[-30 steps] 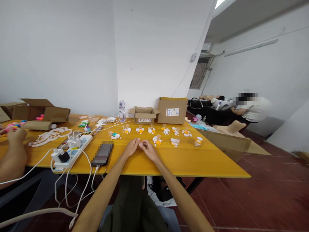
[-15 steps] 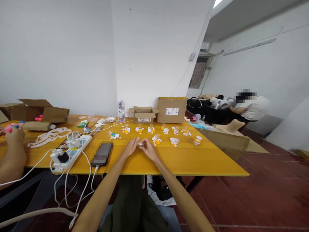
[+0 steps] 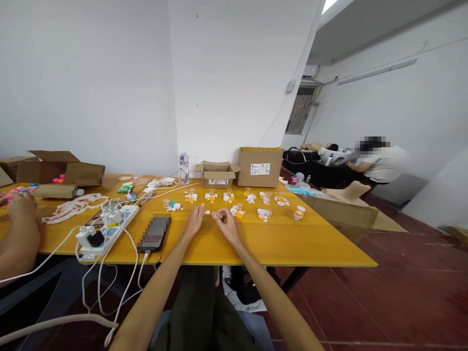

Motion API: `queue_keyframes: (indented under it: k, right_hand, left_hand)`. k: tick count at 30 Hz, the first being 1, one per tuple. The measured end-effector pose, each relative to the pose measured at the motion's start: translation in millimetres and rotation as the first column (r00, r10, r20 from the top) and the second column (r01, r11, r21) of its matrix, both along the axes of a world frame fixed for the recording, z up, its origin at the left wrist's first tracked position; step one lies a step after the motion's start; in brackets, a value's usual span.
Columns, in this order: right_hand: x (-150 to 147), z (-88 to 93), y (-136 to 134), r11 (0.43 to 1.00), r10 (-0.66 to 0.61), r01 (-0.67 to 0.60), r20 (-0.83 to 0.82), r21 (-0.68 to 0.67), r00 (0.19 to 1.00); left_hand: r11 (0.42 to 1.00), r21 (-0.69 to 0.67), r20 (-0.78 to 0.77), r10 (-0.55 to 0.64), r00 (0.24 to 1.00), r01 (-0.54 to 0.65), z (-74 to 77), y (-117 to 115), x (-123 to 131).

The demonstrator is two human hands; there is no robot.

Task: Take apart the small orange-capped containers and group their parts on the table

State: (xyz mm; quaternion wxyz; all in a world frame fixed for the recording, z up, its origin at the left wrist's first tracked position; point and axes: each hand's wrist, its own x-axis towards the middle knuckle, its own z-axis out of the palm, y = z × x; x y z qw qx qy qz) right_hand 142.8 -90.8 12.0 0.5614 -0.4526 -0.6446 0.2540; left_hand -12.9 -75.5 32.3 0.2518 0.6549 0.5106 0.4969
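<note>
My right hand (image 3: 227,225) is closed on a small clear cup (image 3: 217,215) above the yellow table. To its left is my left hand (image 3: 195,220), its fingers close together; whether they hold anything is hidden. A small white piece (image 3: 207,212) lies between the two hands. Beyond them, several small groups of white and orange parts are spread out, one of them (image 3: 237,211) just past my right hand. A group with a teal disc (image 3: 172,205) sits beyond my left hand. Stacked orange-lidded pieces (image 3: 299,213) stand at the right.
A phone (image 3: 155,233) and a power strip (image 3: 113,233) with cables lie left. A small open box (image 3: 218,174), a larger box (image 3: 258,167) and a bottle (image 3: 184,168) stand behind. Another person's hand (image 3: 21,204) is at far left; a person (image 3: 383,163) sits far right.
My hands have moved apart, the left one slightly left and the right one slightly right. The clear cup is now in my right hand only, and the white piece shows between them.
</note>
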Motion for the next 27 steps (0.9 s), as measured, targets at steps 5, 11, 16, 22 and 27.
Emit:
queue_keyframes:
  k: [5, 11, 16, 22, 27]
  right_hand:
    - [3.8, -11.4, 8.8, 0.989, -0.126, 0.136, 0.155, -0.052, 0.980]
    - [-5.5, -18.5, 20.7, 0.991, -0.112, 0.128, 0.326, -0.029, 0.939]
    - [-24.3, 0.1, 28.6, 0.955, -0.178, 0.284, 0.588, -0.092, 0.789]
    - [-37.1, 19.1, 44.9, 0.910, -0.202, 0.392, 0.681, -0.135, 0.704]
    - [-36.2, 17.4, 56.1, 0.917, -0.210, 0.382, 0.671, -0.118, 0.711]
  left_hand:
    - [0.995, 0.003, 0.058, 0.097, 0.994, -0.097, -1.4, 3.6, -4.1]
    - [0.997, 0.024, 0.118, 0.075, 0.990, -0.078, -4.7, 8.7, -4.4]
    - [0.998, -0.014, 0.233, 0.065, 0.970, -0.063, -5.6, 8.8, -2.8]
    - [0.997, -0.024, 0.260, 0.072, 0.963, -0.068, -6.6, 7.2, -3.0]
    - [0.999, -0.017, 0.264, 0.046, 0.964, -0.043, -7.8, 6.6, -3.8]
